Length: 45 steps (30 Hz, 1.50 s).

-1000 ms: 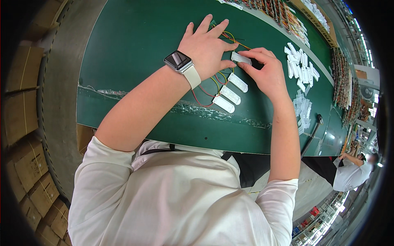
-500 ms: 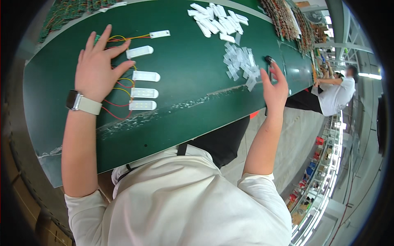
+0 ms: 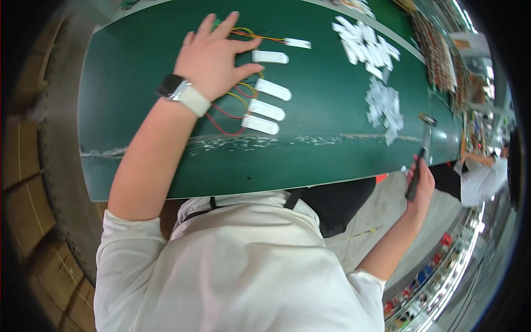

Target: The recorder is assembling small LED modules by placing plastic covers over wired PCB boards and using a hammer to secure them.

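Observation:
My left hand (image 3: 213,63) lies spread over thin red and yellow wires (image 3: 243,31) on the green tabletop, its fingers apart. A bit of green circuit board (image 3: 217,23) shows by its fingertips. Beside the thumb and below it sit several white round-ended light modules (image 3: 266,109) in a column, wired on their left sides. A narrower white strip (image 3: 297,43) lies at the far end of the wires. My right hand (image 3: 423,185) grips a small hammer (image 3: 423,148) by its dark handle near the table's front edge, with the metal head pointing up and away.
A pile of white plastic pieces (image 3: 365,44) lies at the far right of the green table (image 3: 321,160). Nearer is a heap of translucent clear pieces (image 3: 383,105). Bundled wires (image 3: 437,55) line the right back. Another person (image 3: 481,180) works farther right; cardboard boxes (image 3: 27,166) stand left.
My right hand has taken hold of the hammer and brought it toward the table's front edge. My left hand stays spread over the wires. The whole view has shifted.

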Available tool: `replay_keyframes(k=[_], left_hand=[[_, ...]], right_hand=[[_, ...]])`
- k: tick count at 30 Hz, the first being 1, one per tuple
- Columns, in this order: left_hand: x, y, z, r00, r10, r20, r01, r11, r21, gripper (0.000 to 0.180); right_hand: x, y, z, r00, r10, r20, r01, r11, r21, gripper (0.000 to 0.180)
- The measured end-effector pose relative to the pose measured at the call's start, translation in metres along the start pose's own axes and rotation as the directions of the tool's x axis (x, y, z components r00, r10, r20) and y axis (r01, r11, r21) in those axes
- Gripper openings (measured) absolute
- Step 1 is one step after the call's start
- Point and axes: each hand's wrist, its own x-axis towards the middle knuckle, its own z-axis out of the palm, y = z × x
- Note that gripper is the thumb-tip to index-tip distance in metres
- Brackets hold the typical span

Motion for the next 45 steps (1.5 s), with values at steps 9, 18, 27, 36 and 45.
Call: replay_keyframes(k=[9, 18, 27, 36, 45], left_hand=[[-0.001, 0.009, -0.011, 0.995, -0.091, 0.051, 0.092, 0.996, 0.0, 0.051], [0.0, 0.008, -0.009, 0.996, -0.078, 0.039, 0.079, 0.996, -0.026, 0.052], [0.0, 0.008, -0.01, 0.992, -0.104, 0.074, 0.104, 0.995, 0.002, 0.052], [0.002, 0.007, -0.017, 0.987, -0.066, 0.146, 0.069, 0.997, -0.017, 0.054], [-0.001, 0.004, -0.003, 0.995, -0.081, 0.049, 0.08, 0.996, 0.025, 0.05]], right_hand=[[-0.103, -0.013, 0.166, 0.921, -0.137, 0.364, 0.074, 0.981, 0.182, 0.035], [-0.093, -0.044, 0.238, 0.885, -0.183, 0.427, 0.35, 0.867, -0.354, 0.033], [-0.083, -0.031, 0.251, 0.67, -0.542, 0.508, 0.736, 0.577, -0.354, 0.033], [-0.081, -0.037, 0.227, 0.717, -0.574, 0.395, 0.693, 0.65, -0.312, 0.036], [-0.08, -0.038, 0.195, 0.806, -0.574, 0.143, 0.588, 0.803, -0.095, 0.037]])
